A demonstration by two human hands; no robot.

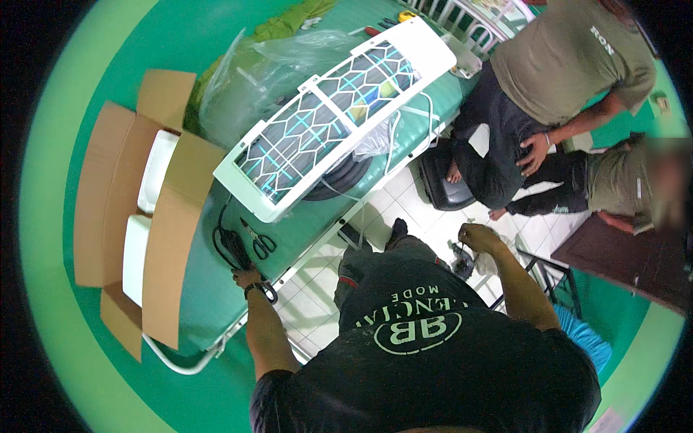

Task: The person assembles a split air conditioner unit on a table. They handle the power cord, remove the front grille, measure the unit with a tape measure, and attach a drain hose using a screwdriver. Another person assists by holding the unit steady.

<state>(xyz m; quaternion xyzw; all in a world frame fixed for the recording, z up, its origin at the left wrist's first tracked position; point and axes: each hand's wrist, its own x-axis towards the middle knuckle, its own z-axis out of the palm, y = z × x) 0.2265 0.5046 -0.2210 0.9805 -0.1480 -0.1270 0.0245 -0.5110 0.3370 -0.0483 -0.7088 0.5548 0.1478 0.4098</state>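
My left hand is closed round the near end of a bundle of black cord on the green table. Just right of the bundle lies a pair of scissors with black handles. A black ring-shaped thing shows beside my left wrist. My right hand is raised over the tiled floor to the right, its fingers curled together. Below it shows a small dark bundle in clear plastic; what the fingers hold is too small to make out.
A long white frame with a grille lies across the green table, near clear plastic wrap. At left stands an open cardboard box with white parts. Two people sit at the right, by a black case.
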